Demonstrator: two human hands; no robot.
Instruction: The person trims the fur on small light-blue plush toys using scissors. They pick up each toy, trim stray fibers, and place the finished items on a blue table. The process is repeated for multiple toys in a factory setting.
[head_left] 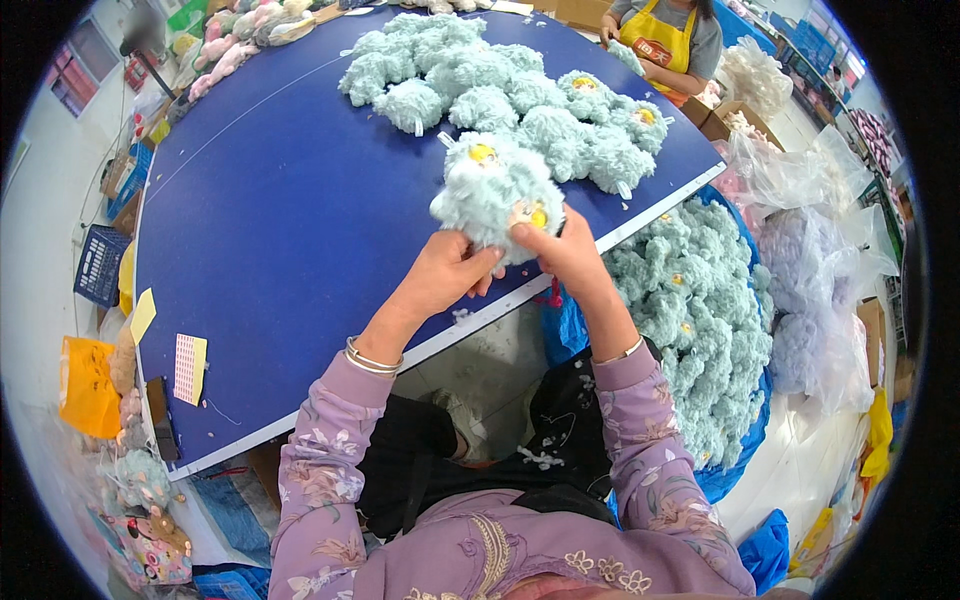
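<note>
Both my hands grip a fluffy pale blue plush toy [487, 212] over the near edge of the blue table. My left hand [452, 272] is closed, its thumb and fingers pinching the toy's lower left edge. At the toy's lower right, my right hand [575, 258] is closed, with the thumb pressed beside a yellow-and-skin-toned face patch. The right fingers behind the toy are mostly hidden. A second yellow-patched plush [478, 153] shows directly beyond the held one; I cannot tell whether the two touch. Farther off lies a pile of similar pale blue plush pieces [480, 68], some with white tags.
The blue table [270, 230] has a pale edge strip. To my right stands a large blue bag [757, 415] full of pale blue plush. Clear plastic bags [815, 250] lie beyond it. A sticker sheet [189, 368] sits at left. Across the table, a co-worker in a yellow apron [662, 45] handles plush.
</note>
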